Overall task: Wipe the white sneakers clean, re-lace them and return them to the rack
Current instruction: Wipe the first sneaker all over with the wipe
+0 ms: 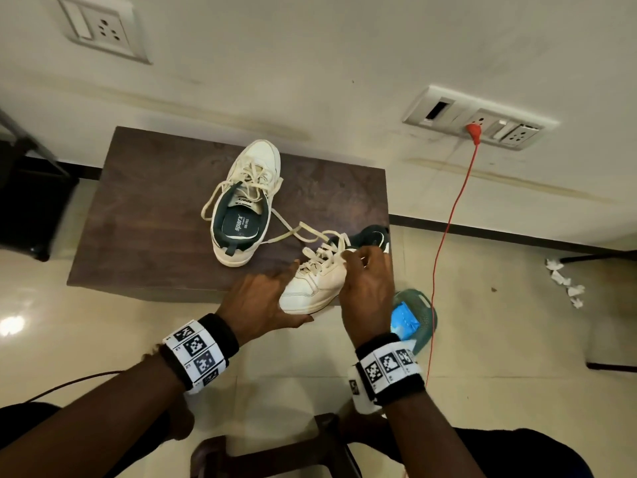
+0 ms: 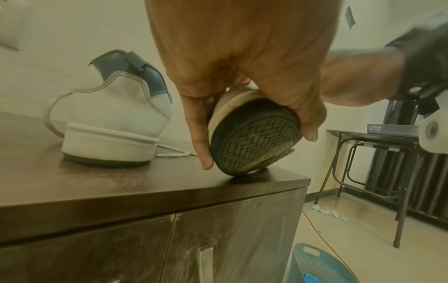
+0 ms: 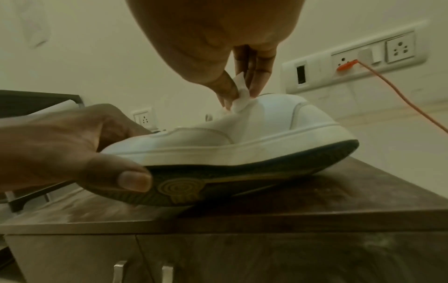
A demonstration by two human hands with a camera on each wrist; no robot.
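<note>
Left hand (image 1: 265,298) is gripping the toe of the near sneaker (image 1: 315,286), tilting it on the bench (image 1: 144,243) corner; right hand (image 3: 213,47) is pinching a white wipe (image 3: 240,99) at its laces. Heel is overhanging toward the basket (image 1: 422,322) — slack grip risking a drop; second sneaker (image 1: 246,201) beside it, laces tangling

you're wearing a black wristband (image 1: 220,336) on your left wrist, white strip of square black-and-white tags wrapping it, same black band with tags (image 1: 389,369) on your right wrist, bare forearms showing, dark trousers
</note>
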